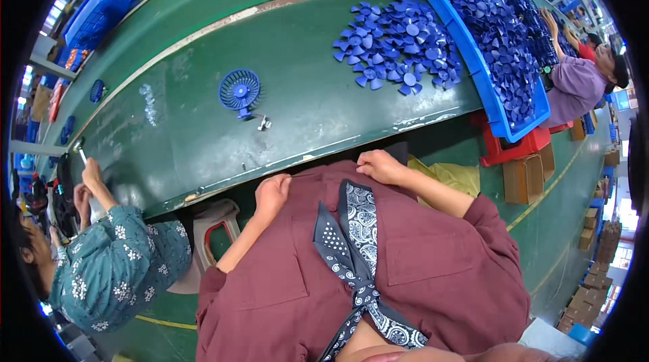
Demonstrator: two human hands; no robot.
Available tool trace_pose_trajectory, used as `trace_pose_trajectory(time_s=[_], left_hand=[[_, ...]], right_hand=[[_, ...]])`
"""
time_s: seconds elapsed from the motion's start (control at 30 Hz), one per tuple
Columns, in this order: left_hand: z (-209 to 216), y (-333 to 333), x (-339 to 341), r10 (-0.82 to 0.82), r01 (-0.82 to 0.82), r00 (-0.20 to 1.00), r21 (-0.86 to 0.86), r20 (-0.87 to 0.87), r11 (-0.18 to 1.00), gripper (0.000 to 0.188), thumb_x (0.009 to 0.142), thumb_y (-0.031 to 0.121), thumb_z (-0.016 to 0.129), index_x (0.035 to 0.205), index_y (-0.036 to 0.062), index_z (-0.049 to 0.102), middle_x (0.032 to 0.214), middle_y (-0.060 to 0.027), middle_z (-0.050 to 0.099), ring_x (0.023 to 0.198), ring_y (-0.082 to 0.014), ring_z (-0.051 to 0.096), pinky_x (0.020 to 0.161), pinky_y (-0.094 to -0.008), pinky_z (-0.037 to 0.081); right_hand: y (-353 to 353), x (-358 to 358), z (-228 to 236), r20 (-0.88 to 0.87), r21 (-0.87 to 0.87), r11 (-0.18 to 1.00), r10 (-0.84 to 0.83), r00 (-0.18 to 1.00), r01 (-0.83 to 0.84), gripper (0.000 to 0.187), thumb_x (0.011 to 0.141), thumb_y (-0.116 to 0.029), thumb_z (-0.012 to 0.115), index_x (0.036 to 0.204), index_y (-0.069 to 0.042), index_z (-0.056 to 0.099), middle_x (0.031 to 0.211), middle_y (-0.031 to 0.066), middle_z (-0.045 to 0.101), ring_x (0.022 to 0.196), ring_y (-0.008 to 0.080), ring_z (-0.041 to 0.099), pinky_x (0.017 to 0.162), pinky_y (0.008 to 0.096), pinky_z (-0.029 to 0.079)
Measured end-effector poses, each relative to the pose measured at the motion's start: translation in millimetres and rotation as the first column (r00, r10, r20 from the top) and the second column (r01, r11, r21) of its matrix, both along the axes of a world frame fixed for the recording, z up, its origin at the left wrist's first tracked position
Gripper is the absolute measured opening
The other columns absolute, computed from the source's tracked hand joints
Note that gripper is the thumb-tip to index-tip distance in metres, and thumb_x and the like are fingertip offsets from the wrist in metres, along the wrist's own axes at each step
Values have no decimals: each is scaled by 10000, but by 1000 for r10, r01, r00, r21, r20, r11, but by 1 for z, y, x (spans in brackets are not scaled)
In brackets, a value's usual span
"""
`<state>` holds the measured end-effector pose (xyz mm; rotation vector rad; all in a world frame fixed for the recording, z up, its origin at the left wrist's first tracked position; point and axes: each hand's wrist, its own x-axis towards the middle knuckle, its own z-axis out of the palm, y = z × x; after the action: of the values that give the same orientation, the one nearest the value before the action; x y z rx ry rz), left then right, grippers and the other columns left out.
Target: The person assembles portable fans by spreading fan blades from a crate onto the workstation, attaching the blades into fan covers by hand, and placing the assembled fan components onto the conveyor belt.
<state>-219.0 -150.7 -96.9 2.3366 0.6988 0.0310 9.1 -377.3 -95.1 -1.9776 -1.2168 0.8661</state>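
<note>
My left hand (272, 194) is closed at the hem of my maroon shirt (345, 227), just below the bench's near edge. On the other side my right hand (380, 166) has its fingers curled onto the same hem, and the cloth spreads between the two. On the green bench ahead stands a small blue caged fan (239, 90), with a metal clip (264, 123) beside its base. A loose heap of blue fan blades (399, 41) lies farther right, apart from both hands.
A blue tray (466, 51) full of fan blades overhangs the bench's right end, above a red stool (517, 147) and a cardboard box (524, 178). At left a co-worker in a floral sleeve (118, 240) holds a tool. Another in purple (578, 85) works at right.
</note>
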Motion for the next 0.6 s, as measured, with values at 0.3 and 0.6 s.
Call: trace_pose_trajectory(time_s=[0.3, 0.6], left_hand=[[48, 30, -8, -345, 490, 811, 225, -473, 842, 164, 821, 172, 573, 910, 38, 609, 886, -180, 648, 860, -382, 624, 686, -470, 507], [161, 12, 41, -507, 558, 830, -374, 233, 740, 282, 894, 128, 579, 1160, 40, 615, 1123, -121, 630, 1044, -252, 591, 907, -334, 462]], right_hand=[[12, 14, -3, 291, -251, 937, 313, 904, -243, 182, 807, -179, 625, 852, -3, 636, 809, 210, 642, 838, 404, 618, 725, 477, 492], [8, 108, 114, 722, 258, 910, -404, 561, 324, 208, 783, -168, 668, 955, -85, 586, 895, 130, 588, 861, 337, 594, 709, 446, 494]])
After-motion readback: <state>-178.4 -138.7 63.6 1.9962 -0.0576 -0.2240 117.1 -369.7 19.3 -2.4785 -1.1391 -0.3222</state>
